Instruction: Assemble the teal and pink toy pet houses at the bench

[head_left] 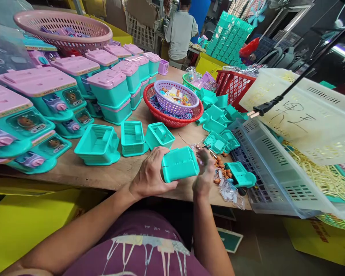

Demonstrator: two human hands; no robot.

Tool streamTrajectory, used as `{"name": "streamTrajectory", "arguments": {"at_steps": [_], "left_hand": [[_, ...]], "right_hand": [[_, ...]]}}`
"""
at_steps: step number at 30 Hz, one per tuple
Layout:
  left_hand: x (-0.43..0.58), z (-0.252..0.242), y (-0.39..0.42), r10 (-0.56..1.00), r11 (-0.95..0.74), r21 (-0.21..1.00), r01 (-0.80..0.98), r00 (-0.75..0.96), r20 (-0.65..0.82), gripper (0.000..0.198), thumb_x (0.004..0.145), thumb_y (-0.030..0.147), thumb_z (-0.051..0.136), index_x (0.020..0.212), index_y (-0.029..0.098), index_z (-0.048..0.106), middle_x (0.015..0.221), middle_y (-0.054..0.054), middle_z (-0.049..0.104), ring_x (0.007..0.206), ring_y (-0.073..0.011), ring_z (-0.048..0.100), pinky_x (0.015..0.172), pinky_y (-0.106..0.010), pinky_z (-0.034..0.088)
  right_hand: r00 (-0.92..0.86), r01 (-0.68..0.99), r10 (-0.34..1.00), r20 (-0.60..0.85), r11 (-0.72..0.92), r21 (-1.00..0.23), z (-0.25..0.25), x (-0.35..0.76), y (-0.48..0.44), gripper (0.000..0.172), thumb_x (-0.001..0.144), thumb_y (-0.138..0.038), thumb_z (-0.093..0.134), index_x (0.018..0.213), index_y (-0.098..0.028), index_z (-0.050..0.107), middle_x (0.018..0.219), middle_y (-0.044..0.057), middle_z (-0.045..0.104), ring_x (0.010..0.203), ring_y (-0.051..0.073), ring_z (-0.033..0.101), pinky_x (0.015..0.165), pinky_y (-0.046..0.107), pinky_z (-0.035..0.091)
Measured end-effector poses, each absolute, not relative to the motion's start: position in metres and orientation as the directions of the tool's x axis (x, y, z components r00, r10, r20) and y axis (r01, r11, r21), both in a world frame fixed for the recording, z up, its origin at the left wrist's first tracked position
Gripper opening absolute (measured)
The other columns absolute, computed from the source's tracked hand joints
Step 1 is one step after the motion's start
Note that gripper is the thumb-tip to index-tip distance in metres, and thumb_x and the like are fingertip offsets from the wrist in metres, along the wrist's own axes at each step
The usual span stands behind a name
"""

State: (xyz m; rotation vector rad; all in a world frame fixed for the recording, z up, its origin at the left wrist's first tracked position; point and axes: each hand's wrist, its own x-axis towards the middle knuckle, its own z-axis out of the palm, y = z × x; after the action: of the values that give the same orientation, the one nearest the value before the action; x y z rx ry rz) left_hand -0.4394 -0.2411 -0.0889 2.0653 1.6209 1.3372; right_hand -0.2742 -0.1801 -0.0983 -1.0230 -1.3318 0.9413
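My left hand (pixel 151 174) grips a teal plastic box (pixel 180 165) by its left side, thumb along its lower edge. The box is held above the front of the table, its flat face turned up toward me. My right hand (pixel 203 170) is just beyond the box's right side, its fingers smeared by motion; I cannot tell whether it touches the box or holds anything. Open teal boxes (pixel 96 143) stand in a row behind my left hand. Close to my right hand lie small brown figures (pixel 220 168), clear plastic pieces (pixel 231 191) and a teal box part (pixel 240 174).
Pink-lidded teal boxes (pixel 40 82) are stacked at left. A purple basket (pixel 176 100) sits in a red basket (pixel 172 122) at the table's middle. Loose teal parts (pixel 215 119) and translucent crates (pixel 276 168) fill the right. A plug (pixel 264 107) hangs there. Another person (pixel 181 32) sits behind.
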Motion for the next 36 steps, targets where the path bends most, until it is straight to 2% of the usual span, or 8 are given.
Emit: {"name": "streamTrajectory", "arguments": {"at_steps": [2, 3, 6, 10, 18, 23, 27, 36], "left_hand": [[-0.440, -0.089, -0.241, 0.875, -0.375, 0.577, 0.726, 0.071, 0.479, 0.065, 0.064, 0.038, 0.075, 0.119, 0.014, 0.049, 0.113, -0.014, 0.058, 0.109, -0.0348, 0.056, 0.098, -0.052, 0.045], [-0.440, -0.091, -0.241, 0.882, -0.381, 0.574, 0.725, 0.099, 0.461, 0.065, 0.066, 0.038, 0.073, 0.121, 0.014, 0.048, 0.116, -0.016, 0.058, 0.112, -0.0355, 0.055, 0.100, -0.053, 0.044], [-0.433, -0.107, -0.235, 0.881, -0.402, 0.657, 0.638, 0.073, 0.468, 0.074, 0.073, 0.039, 0.066, 0.135, 0.012, 0.036, 0.131, -0.020, 0.051, 0.124, -0.0347, 0.050, 0.105, -0.052, 0.041], [-0.424, -0.131, -0.227, 0.873, -0.399, 0.706, 0.585, 0.009, 0.487, 0.075, 0.072, 0.038, 0.065, 0.134, 0.011, 0.034, 0.130, -0.022, 0.050, 0.124, -0.0350, 0.050, 0.103, -0.051, 0.043], [-0.422, -0.126, -0.221, 0.888, -0.343, 0.721, 0.602, -0.044, 0.458, 0.044, 0.071, 0.028, 0.059, 0.110, 0.016, 0.043, 0.100, -0.012, 0.058, 0.094, -0.0274, 0.060, 0.083, -0.046, 0.054], [-0.414, -0.142, -0.223, 0.875, -0.367, 0.656, 0.659, 0.006, 0.484, 0.074, 0.078, 0.037, 0.057, 0.140, 0.012, 0.025, 0.136, -0.022, 0.046, 0.130, -0.0363, 0.045, 0.106, -0.055, 0.041], [-0.405, -0.162, -0.227, 0.841, -0.358, 0.600, 0.715, -0.032, 0.540, 0.084, 0.082, 0.035, 0.051, 0.151, 0.013, 0.007, 0.149, -0.023, 0.035, 0.140, -0.0368, 0.034, 0.112, -0.057, 0.036], [-0.405, -0.166, -0.218, 0.788, -0.408, 0.604, 0.684, -0.070, 0.611, 0.080, 0.076, 0.029, 0.055, 0.146, 0.012, 0.020, 0.138, -0.024, 0.045, 0.131, -0.0374, 0.045, 0.107, -0.058, 0.040]], "right_hand": [[-0.197, 0.349, 0.820, 0.538, 0.571, -0.743, -0.082, -0.268, -0.188, 0.062, 0.092, -0.062, 0.037, 0.140, -0.023, 0.046, 0.143, 0.011, 0.047, 0.134, 0.030, 0.041, 0.112, 0.052, 0.029], [-0.380, 0.437, 0.742, 0.553, 0.671, -0.600, -0.074, -0.268, -0.191, 0.066, 0.090, -0.063, 0.041, 0.143, -0.023, 0.044, 0.143, 0.011, 0.046, 0.135, 0.031, 0.039, 0.113, 0.052, 0.026], [-0.700, 0.547, 0.610, 0.373, 0.793, -0.269, -0.061, -0.276, -0.194, 0.077, 0.086, -0.068, 0.044, 0.141, -0.014, 0.046, 0.133, 0.017, 0.054, 0.123, 0.035, 0.047, 0.109, 0.052, 0.031], [-0.754, 0.603, 0.594, 0.281, 0.795, -0.065, -0.065, -0.286, -0.182, 0.084, 0.084, -0.076, 0.037, 0.127, -0.006, 0.055, 0.115, 0.019, 0.061, 0.103, 0.033, 0.054, 0.095, 0.046, 0.042], [-0.779, 0.579, 0.569, 0.263, 0.814, -0.046, -0.067, -0.285, -0.173, 0.074, 0.086, -0.074, 0.035, 0.114, -0.010, 0.060, 0.103, 0.016, 0.062, 0.095, 0.029, 0.053, 0.088, 0.043, 0.044], [-0.782, 0.571, 0.555, 0.283, 0.820, -0.031, -0.067, -0.289, -0.179, 0.087, 0.082, -0.079, 0.038, 0.125, -0.004, 0.053, 0.119, 0.021, 0.057, 0.112, 0.034, 0.048, 0.101, 0.049, 0.039], [-0.772, 0.605, 0.581, 0.258, 0.796, 0.018, -0.068, -0.291, -0.182, 0.082, 0.082, -0.079, 0.037, 0.115, -0.007, 0.057, 0.106, 0.019, 0.059, 0.101, 0.034, 0.050, 0.095, 0.051, 0.042], [-0.779, 0.590, 0.564, 0.274, 0.807, 0.019, -0.064, -0.293, -0.175, 0.071, 0.087, -0.072, 0.039, 0.110, -0.008, 0.060, 0.100, 0.017, 0.062, 0.096, 0.031, 0.053, 0.092, 0.046, 0.043]]}}
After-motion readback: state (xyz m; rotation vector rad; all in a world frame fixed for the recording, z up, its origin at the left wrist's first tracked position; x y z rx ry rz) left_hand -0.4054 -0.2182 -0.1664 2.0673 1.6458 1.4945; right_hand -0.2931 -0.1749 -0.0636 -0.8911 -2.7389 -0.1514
